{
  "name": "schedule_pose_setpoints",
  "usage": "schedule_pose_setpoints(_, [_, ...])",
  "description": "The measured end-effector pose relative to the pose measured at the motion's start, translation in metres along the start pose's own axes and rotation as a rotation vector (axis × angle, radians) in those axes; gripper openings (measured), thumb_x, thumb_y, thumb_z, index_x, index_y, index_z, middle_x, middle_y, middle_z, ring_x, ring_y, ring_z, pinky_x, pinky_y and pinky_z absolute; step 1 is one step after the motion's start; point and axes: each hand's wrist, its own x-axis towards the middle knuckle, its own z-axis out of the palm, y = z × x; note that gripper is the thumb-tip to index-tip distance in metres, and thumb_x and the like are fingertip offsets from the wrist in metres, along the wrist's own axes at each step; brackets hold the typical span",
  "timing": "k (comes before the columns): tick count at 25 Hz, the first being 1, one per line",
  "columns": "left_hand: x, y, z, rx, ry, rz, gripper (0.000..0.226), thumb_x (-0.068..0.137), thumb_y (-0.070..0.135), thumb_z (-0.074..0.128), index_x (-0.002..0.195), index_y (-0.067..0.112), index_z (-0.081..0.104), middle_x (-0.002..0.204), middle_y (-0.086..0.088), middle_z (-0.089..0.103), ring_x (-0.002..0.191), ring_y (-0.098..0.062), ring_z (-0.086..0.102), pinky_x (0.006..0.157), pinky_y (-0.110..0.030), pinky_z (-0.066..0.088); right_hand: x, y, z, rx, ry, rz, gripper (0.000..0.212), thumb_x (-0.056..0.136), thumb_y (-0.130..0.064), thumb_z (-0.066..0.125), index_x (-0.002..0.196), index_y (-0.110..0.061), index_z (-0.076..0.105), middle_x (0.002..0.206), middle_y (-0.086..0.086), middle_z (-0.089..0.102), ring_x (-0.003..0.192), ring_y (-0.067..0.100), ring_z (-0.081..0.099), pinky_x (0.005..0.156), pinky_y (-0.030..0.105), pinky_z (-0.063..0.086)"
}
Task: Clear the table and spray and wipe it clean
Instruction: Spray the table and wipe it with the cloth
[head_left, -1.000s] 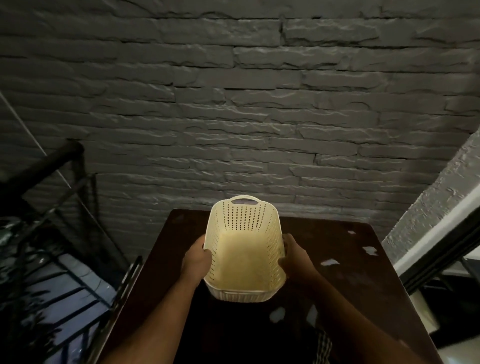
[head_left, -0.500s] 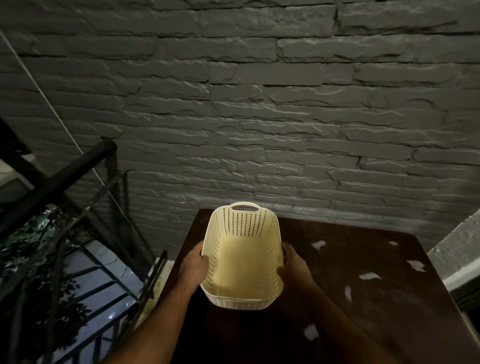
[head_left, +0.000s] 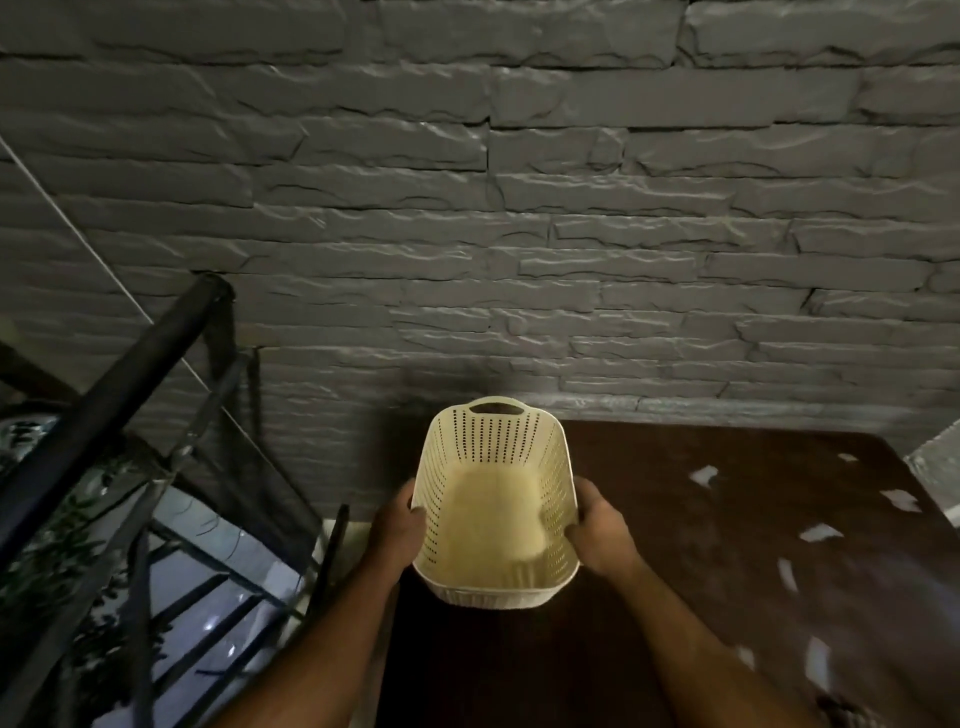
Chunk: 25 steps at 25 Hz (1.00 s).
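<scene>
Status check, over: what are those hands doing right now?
Left hand and right hand grip cream basket, empty. Paper scraps litter table. Nothing blocking.

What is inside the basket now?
The basket looks empty: only its pale floor and dotted walls show. Its near wall hides a strip of that floor, and the floor is slightly blurred.
</scene>
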Motion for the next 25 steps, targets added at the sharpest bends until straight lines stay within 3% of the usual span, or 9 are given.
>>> schedule_pose_setpoints(4, [0.034,-0.014,-0.007,-0.052,-0.057,-0.007,0.047,0.098,0.007,0.040,0.144,0.019,0.041,0.139,-0.009,0.051,0.128,-0.026,0.046,0.096,-0.038,0.043,0.015,-0.012,0.019,-0.017,0.021,0.056,0.065,0.081,-0.022,0.064,0.140,-0.036,0.043,0.121,-0.003,0.069,0.108,0.021,0.065,0.084,0.026,0.048])
schedule_pose_setpoints(11, [0.080,-0.027,-0.006,-0.099,-0.103,-0.012,0.048,0.097,0.009,0.043,0.142,0.025,0.042,0.137,-0.008,0.053,0.125,-0.027,0.049,0.100,-0.049,0.046,0.048,-0.030,0.028,-0.076,0.042,0.057,0.071,0.077,-0.009,0.056,0.142,-0.034,0.040,0.118,0.001,0.070,0.104,0.027,0.067,0.090,0.044,0.056])
schedule_pose_setpoints(20, [0.100,-0.023,0.004,-0.082,-0.083,0.036,0.048,0.097,0.015,0.045,0.144,0.027,0.039,0.138,-0.005,0.053,0.127,-0.025,0.049,0.101,-0.048,0.046,0.070,-0.031,0.033,-0.078,0.079,0.063,0.069,0.084,-0.012,0.049,0.145,-0.038,0.032,0.115,-0.001,0.070,0.097,0.025,0.069,0.086,0.045,0.058])
schedule_pose_setpoints(25, [0.106,-0.019,0.009,-0.077,-0.066,0.035,0.050,0.099,0.015,0.044,0.148,0.023,0.035,0.143,-0.008,0.048,0.130,-0.027,0.045,0.104,-0.046,0.042,0.078,-0.028,0.033,-0.069,0.086,0.083,0.074,0.086,-0.008,0.046,0.151,-0.037,0.026,0.120,-0.002,0.068,0.102,0.022,0.068,0.092,0.045,0.056])
